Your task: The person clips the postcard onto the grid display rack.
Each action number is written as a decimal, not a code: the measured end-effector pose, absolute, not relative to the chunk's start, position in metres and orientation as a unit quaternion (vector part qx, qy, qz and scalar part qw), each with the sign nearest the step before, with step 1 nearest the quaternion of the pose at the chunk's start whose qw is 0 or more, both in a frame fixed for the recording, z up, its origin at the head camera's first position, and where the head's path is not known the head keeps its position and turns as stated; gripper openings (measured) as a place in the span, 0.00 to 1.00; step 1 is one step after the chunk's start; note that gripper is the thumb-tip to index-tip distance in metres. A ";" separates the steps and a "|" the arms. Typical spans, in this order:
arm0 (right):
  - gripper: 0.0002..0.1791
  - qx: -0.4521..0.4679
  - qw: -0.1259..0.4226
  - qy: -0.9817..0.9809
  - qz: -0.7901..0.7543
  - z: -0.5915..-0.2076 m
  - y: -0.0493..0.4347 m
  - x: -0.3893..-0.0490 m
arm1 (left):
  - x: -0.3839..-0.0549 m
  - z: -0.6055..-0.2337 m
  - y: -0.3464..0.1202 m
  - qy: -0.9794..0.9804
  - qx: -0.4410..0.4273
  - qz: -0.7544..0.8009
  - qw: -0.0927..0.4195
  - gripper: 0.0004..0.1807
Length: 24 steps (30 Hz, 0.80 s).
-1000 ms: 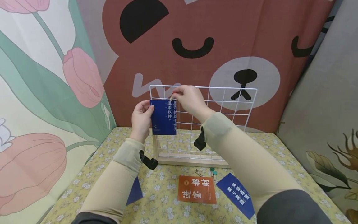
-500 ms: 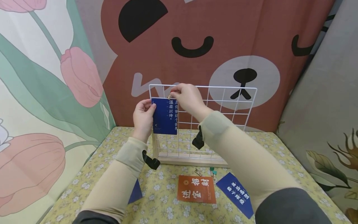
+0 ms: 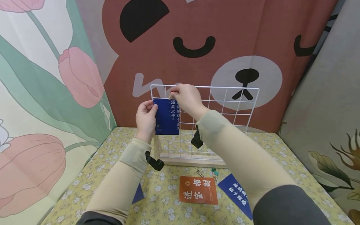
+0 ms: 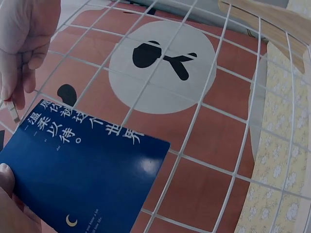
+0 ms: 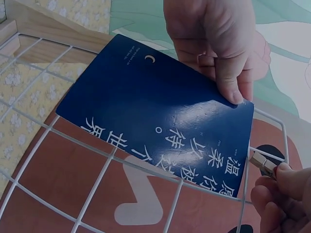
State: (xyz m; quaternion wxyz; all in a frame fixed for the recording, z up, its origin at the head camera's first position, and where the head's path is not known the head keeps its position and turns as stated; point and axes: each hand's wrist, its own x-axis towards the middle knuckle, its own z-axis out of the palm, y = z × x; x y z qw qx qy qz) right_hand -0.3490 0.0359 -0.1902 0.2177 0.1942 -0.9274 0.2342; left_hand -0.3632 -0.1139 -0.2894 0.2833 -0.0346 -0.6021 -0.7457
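Note:
A dark blue card (image 3: 165, 120) with white writing and a small moon is held against the upper left of a white wire grid (image 3: 194, 126). The left hand (image 3: 145, 120) pinches its left edge between thumb and fingers; the thumb lies on the front in the right wrist view. The right hand (image 3: 187, 98) pinches a small wooden clothespin (image 5: 262, 162) with a bit of red at the fingertips. Its tip is at the card's top edge, beside a grid wire. Whether it grips the card and wire cannot be told.
The grid stands in a wooden base (image 3: 191, 161). On the flowered tablecloth (image 3: 160, 187) lie an orange card (image 3: 198, 198), a blue card (image 3: 236, 195) and another (image 3: 138, 194) partly behind the left forearm. Several small clothespins (image 3: 200, 172), some with green tops (image 3: 215, 172), lie before the base.
The left hand and the card have shifted slightly right and a little up along the grid. The right hand has moved slightly left with the clothespin, toward the card's top edge.

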 end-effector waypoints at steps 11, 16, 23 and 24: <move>0.13 0.182 0.228 -0.933 0.209 -0.189 0.031 -0.349 | -0.360 -0.290 -0.108 -0.593 0.004 -0.749 0.297 0.10; 0.13 0.177 0.228 -0.938 0.191 -0.188 0.028 -0.349 | -0.360 -0.292 -0.103 -0.579 0.009 -0.755 0.307 0.09; 0.13 0.171 0.214 -0.946 0.171 -0.186 0.023 -0.349 | -0.361 -0.293 -0.102 -0.578 0.008 -0.750 0.321 0.09; 0.12 0.172 0.214 -0.947 0.166 -0.186 0.022 -0.349 | -0.360 -0.294 -0.102 -0.579 0.009 -0.749 0.321 0.09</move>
